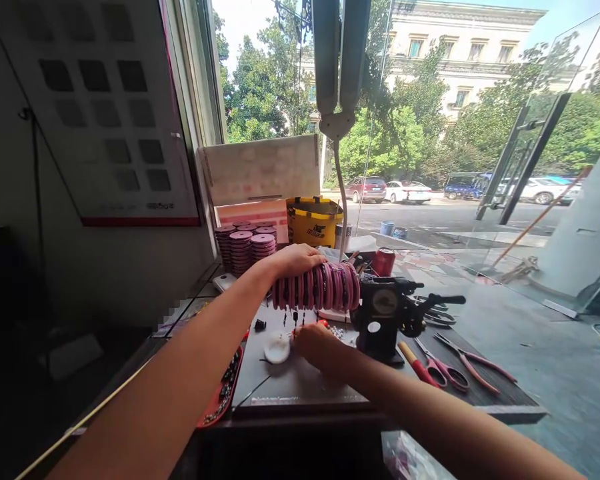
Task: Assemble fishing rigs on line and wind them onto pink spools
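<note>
A row of pink discs [337, 287] wound with dark cord lies on its side at the middle of the table, beside a black cast machine [380, 320] with a crank handle. My left hand [303, 259] rests over the top of the row's left part, its fingertips partly hidden behind it. Short dark strands with small pieces hang below the discs. Just under them my right hand [313, 341] is closed near these strands; what its fingers hold is too small to tell. A round white dish [277, 348] sits left of my right hand.
Stacks of pink discs [240, 250] and a yellow bucket [313, 227] stand at the back. A red can [384, 262] is behind the machine. Pink-handled scissors [447, 373] and pliers [473, 367] lie right. A red tray [230, 393] of small parts is front left.
</note>
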